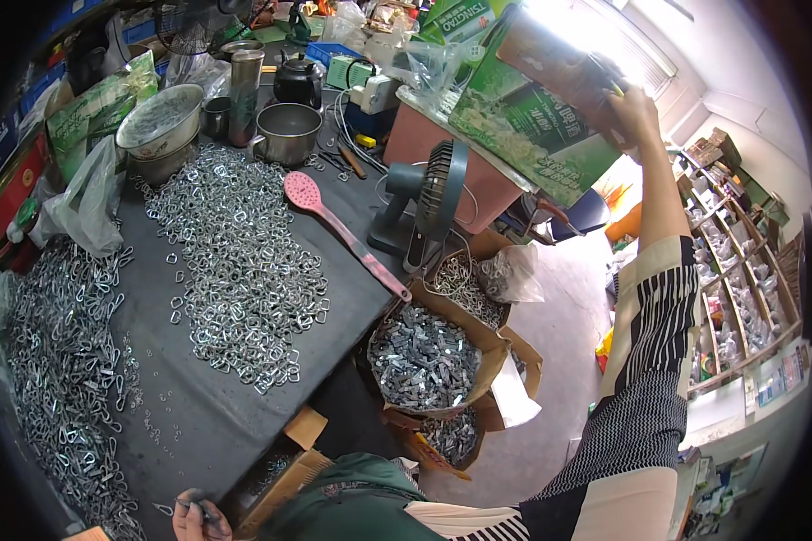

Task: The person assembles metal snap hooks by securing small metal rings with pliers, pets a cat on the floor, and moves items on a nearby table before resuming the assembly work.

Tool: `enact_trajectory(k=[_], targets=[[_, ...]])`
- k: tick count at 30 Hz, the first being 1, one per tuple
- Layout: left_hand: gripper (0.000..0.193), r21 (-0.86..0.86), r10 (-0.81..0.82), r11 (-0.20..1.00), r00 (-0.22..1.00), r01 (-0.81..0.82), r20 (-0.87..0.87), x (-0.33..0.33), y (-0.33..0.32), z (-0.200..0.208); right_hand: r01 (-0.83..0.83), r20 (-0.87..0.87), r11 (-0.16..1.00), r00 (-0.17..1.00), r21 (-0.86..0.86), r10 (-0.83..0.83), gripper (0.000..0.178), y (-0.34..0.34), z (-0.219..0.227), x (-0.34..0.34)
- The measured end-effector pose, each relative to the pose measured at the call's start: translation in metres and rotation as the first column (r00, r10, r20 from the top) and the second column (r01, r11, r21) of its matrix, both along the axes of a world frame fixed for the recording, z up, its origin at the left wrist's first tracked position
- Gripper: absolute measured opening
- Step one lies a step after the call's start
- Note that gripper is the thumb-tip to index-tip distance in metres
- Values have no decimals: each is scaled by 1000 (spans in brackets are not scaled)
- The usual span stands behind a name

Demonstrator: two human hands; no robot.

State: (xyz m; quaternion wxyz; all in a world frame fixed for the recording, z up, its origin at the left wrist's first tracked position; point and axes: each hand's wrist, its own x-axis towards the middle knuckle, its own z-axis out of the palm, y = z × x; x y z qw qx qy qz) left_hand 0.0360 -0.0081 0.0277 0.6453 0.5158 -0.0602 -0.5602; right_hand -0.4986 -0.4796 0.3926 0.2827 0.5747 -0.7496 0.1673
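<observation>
Left hand (192,512) near, pinched on a small metal clip (164,509) at the table edge (244,424).
Farther left and centre, heaps of silver clips (239,270) over dark cloth; far right, right hand (632,113) raised high, gripping a green carton (532,117), long axis sloping down-left, well apart from the left hand.

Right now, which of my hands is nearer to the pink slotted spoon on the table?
Left. The left hand sits at the table's near edge, below the pink slotted spoon; the right hand is raised, gripping a green carton.
</observation>
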Motion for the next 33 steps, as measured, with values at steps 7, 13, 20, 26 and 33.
enact_trajectory(k=[7,13,20,26,33], targets=[[27,32,28,999,999,-29,38,-1,1,0,-92,-137,994,987,-57,83,38,3,-13,79],[24,80,32,996,999,-35,38,-9,-16,20,-492,-211,870,849,19,485,30,-67,-69,222],[25,-71,-49,995,972,67,231,-4,-10,-2,-389,-346,843,785,372,515,34,-240,-105,255],[30,9,31,999,999,-32,32,-1,-26,-12,-296,-385,851,793,434,473,34,-314,-147,254],[33,-100,-91,991,995,94,27,1,-50,-22,-242,-379,854,816,461,436,36,-330,-159,246]])
